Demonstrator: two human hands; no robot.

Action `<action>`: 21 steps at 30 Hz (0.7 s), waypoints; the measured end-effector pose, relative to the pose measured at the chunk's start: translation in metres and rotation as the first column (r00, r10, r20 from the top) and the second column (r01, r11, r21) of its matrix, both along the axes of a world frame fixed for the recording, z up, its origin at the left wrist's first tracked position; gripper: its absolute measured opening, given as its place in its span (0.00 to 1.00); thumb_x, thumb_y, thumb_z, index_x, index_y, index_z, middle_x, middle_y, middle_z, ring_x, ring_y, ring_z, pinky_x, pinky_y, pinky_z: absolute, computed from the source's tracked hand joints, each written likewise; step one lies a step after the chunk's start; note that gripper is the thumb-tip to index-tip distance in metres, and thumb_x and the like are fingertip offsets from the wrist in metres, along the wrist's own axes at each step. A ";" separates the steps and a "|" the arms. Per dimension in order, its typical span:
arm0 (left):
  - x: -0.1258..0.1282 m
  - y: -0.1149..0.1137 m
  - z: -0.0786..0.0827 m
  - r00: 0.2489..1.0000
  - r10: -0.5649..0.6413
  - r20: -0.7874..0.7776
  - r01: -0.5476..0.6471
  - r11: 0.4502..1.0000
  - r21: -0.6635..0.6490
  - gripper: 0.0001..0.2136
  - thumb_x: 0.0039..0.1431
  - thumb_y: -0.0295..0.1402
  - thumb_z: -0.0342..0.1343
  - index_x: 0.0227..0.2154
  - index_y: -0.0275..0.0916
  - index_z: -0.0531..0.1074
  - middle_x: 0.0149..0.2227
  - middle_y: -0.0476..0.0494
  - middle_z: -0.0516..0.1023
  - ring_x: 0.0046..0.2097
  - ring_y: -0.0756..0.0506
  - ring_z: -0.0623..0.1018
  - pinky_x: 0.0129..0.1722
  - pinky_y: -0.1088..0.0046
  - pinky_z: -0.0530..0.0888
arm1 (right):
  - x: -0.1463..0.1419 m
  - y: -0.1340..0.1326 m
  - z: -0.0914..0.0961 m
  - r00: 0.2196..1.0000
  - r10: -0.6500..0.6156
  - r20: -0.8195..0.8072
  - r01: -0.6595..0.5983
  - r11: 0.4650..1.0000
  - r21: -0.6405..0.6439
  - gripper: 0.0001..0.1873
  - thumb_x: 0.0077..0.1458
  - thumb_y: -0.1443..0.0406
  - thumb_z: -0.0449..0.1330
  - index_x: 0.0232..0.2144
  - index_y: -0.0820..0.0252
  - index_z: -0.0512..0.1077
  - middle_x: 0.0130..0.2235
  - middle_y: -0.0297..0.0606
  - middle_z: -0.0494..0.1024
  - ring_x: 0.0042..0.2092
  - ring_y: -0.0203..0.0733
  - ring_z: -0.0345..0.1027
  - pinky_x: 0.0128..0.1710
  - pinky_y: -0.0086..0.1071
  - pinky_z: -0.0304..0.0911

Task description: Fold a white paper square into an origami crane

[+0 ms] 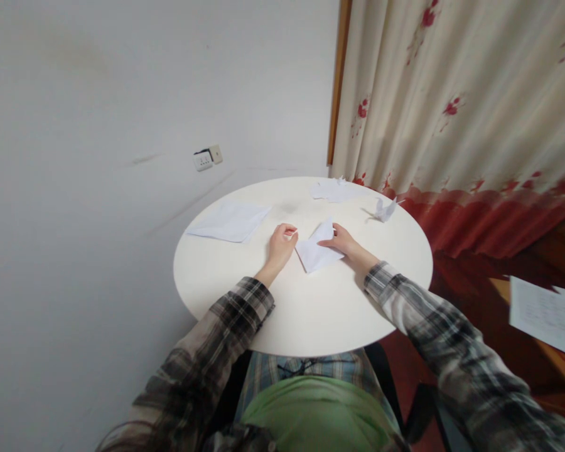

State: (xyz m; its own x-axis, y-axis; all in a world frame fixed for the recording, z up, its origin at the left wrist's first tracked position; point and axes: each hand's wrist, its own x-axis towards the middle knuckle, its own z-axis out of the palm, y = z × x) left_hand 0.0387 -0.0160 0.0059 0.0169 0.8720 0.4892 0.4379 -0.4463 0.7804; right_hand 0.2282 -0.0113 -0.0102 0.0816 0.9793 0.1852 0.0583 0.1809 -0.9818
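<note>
A partly folded sheet of white paper (313, 256) lies on the round white table, with one flap standing up at its far side. My right hand (343, 241) grips its right side, thumb on top and fingers at the back edge. At the paper's left corner is my left hand (282, 243), its fingers curled in toward the thumb. A small whitish bit shows between those fingertips; I cannot tell whether it is paper.
White paper sheets (230, 221) lie at the table's left. A folded paper crane (384, 210) stands at the right, and more folded paper (330, 190) lies at the far edge. A wall borders the left, a flowered curtain (452, 94) the back right. Printed sheets (543, 311) lie off to the right.
</note>
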 end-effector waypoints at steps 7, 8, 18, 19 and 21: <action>0.004 -0.006 -0.008 0.851 -0.412 -0.324 0.437 0.900 0.002 0.12 0.50 0.25 0.50 0.39 0.39 0.70 0.43 0.45 0.73 0.46 0.48 0.71 0.50 0.69 0.65 | -0.002 -0.002 0.005 0.932 -0.037 0.360 0.002 0.995 0.096 0.30 0.28 0.65 0.68 0.39 0.60 0.67 0.32 0.34 0.73 0.32 0.36 0.64 0.37 0.34 0.62; 0.004 -0.006 -0.010 0.821 -0.442 -0.362 0.469 0.883 -0.016 0.12 0.50 0.26 0.51 0.39 0.40 0.71 0.44 0.45 0.74 0.47 0.47 0.71 0.51 0.68 0.64 | -0.003 -0.004 0.005 0.929 -0.062 0.364 0.019 0.993 0.121 0.31 0.28 0.66 0.68 0.41 0.60 0.66 0.33 0.34 0.73 0.32 0.36 0.64 0.38 0.34 0.62; 0.004 -0.009 -0.006 0.761 -0.420 -0.494 0.414 0.901 -0.127 0.19 0.54 0.42 0.50 0.47 0.41 0.68 0.53 0.43 0.68 0.56 0.46 0.63 0.57 0.67 0.55 | 0.000 -0.009 0.011 0.913 -0.133 0.386 0.012 0.954 0.299 0.20 0.36 0.71 0.61 0.36 0.56 0.71 0.40 0.36 0.75 0.40 0.40 0.66 0.46 0.37 0.59; 0.003 -0.009 -0.006 0.761 -0.415 -0.498 0.405 0.904 -0.134 0.20 0.53 0.43 0.51 0.47 0.41 0.68 0.53 0.43 0.67 0.57 0.45 0.63 0.58 0.67 0.55 | -0.001 -0.009 0.010 0.913 -0.095 0.396 -0.022 0.960 0.280 0.16 0.37 0.71 0.60 0.34 0.56 0.72 0.37 0.34 0.76 0.38 0.39 0.67 0.45 0.36 0.60; 0.003 -0.009 -0.005 0.749 -0.413 -0.518 0.402 0.905 -0.140 0.23 0.51 0.46 0.52 0.48 0.42 0.67 0.54 0.43 0.66 0.57 0.44 0.62 0.58 0.66 0.54 | -0.002 -0.009 0.007 0.909 -0.049 0.415 -0.058 0.969 0.241 0.12 0.38 0.71 0.59 0.30 0.56 0.74 0.33 0.33 0.76 0.35 0.38 0.68 0.43 0.34 0.61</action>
State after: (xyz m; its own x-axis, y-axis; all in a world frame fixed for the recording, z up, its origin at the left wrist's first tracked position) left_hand 0.0414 -0.0252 0.0007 0.6209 0.7316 0.2814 0.5599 -0.6652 0.4940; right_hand 0.2264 -0.0198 -0.0027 -0.0593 0.8999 0.4320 0.4485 0.4107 -0.7939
